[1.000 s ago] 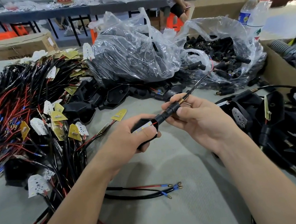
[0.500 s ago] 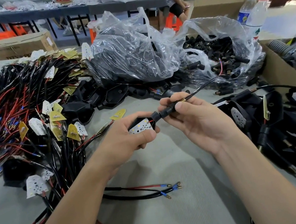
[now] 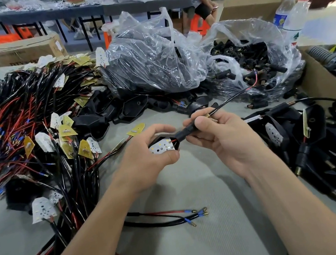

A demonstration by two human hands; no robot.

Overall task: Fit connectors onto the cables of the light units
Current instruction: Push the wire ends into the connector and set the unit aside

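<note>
My left hand [image 3: 145, 159] grips a black light unit housing [image 3: 163, 144] with a white LED board showing in its open face. My right hand [image 3: 223, 136] pinches the black connector sleeve [image 3: 185, 133] that joins the housing's neck. A brass fitting and a black cable [image 3: 230, 98] run out past my right thumb toward the upper right, ending in a red wire. Both hands hover over the grey table [image 3: 201, 242] in the middle of the view.
A tangle of red and black cables with LED boards [image 3: 32, 130] fills the left. Clear bags of black connectors [image 3: 246, 61] and housings [image 3: 152, 59] lie behind. Finished units [image 3: 317, 137] pile at right beside a cardboard box [image 3: 321, 82]. Loose terminal wires [image 3: 176, 217] lie near me.
My left hand has rolled the housing so its white LED board faces up. The right hand slid along the sleeve, and the brass fitting shows past the thumb again.
</note>
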